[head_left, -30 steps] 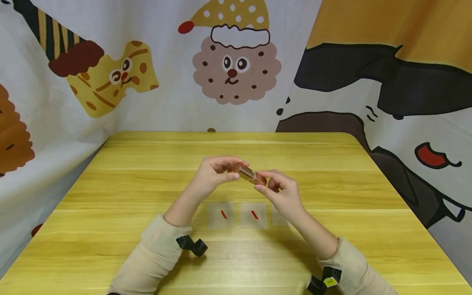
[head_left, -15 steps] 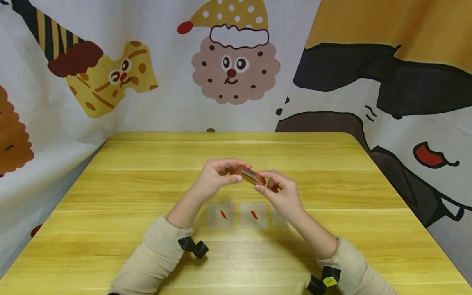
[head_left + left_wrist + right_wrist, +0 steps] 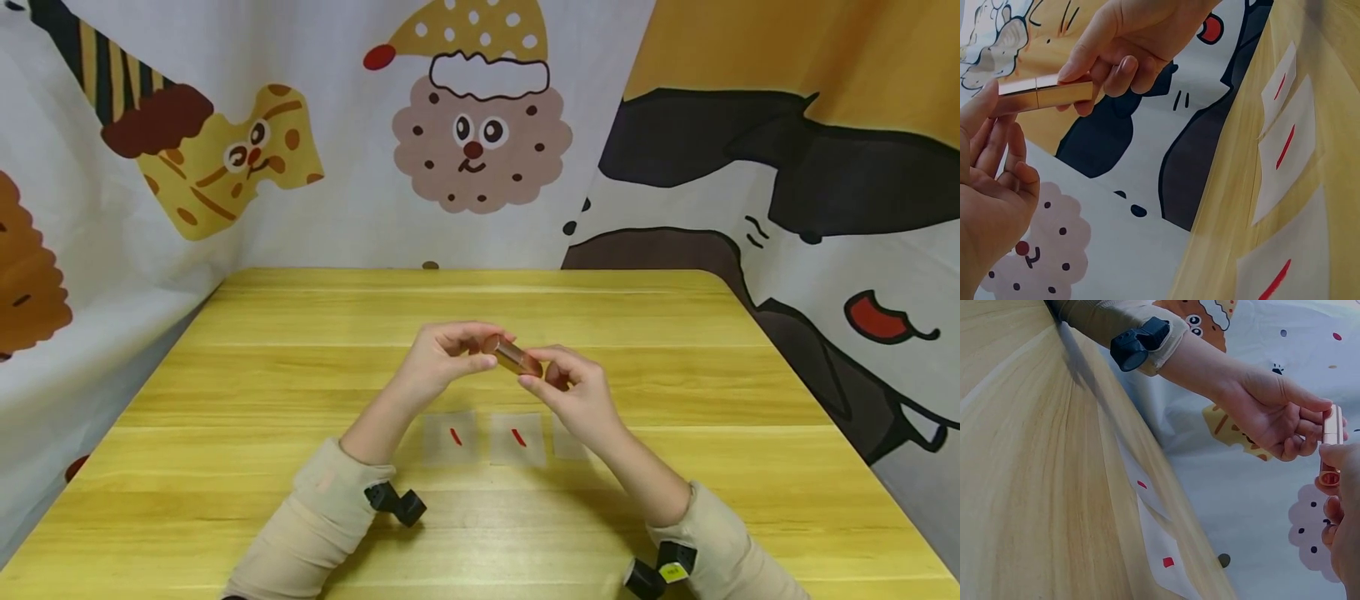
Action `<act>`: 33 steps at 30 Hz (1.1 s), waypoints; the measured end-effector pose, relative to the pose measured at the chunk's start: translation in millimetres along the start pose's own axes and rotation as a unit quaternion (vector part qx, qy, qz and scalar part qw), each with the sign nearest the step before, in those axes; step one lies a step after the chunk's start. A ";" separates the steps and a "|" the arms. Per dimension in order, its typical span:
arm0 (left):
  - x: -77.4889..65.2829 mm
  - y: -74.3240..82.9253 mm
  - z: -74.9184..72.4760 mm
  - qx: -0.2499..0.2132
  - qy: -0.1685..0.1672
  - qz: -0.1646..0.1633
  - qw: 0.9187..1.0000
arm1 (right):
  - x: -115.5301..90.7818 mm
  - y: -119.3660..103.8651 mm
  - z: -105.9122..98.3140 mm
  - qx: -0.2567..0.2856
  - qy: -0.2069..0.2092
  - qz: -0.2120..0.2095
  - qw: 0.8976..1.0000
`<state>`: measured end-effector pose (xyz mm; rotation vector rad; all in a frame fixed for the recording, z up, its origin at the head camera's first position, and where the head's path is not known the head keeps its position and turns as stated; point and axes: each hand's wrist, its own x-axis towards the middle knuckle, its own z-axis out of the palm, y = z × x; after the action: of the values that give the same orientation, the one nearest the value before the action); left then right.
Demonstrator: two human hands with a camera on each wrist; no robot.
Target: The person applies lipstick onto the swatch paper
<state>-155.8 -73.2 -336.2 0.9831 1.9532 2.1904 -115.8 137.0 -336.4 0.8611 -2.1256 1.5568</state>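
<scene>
A shiny rose-gold lipstick tube [image 3: 514, 356] is held above the table, tilted down toward the right in the head view. My left hand [image 3: 442, 358] pinches its upper left end between thumb and fingers. The lower right end sits between the thumb and fingers of my right hand [image 3: 583, 396]. In the left wrist view the lipstick tube [image 3: 1036, 94] shows a thin seam between its two halves, which meet. A reddish round end of the lipstick tube [image 3: 1330, 479] faces the right wrist camera. Fingers hide part of both ends.
Below the hands, white paper squares lie in a row on the wooden table [image 3: 225, 467]: a left paper [image 3: 450, 454], a middle paper [image 3: 517, 454] and a right paper [image 3: 567, 446] partly behind my right hand. Each has a red stroke [image 3: 1285, 147]. A cartoon-printed curtain [image 3: 337, 225] hangs behind.
A second ago the lipstick tube's two halves stood slightly apart. My left hand has moved a little right toward my right hand, and the gap has closed.
</scene>
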 end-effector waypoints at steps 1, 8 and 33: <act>0.1 0.5 0.2 0.004 0.001 0.001 1.000 | 0.4 -0.1 -0.3 0.000 -0.002 0.000 1.000; 1.7 1.0 2.3 0.051 0.010 0.017 0.999 | 2.7 -0.4 -3.5 0.003 -0.012 0.006 1.000; 11.7 -6.6 11.9 0.119 0.068 0.011 0.990 | 8.3 10.9 -6.8 -0.029 -0.027 0.066 0.997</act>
<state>-161.9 -56.3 -337.2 0.9067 2.3195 2.1231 -129.6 143.5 -336.9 0.7660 -2.2951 1.5422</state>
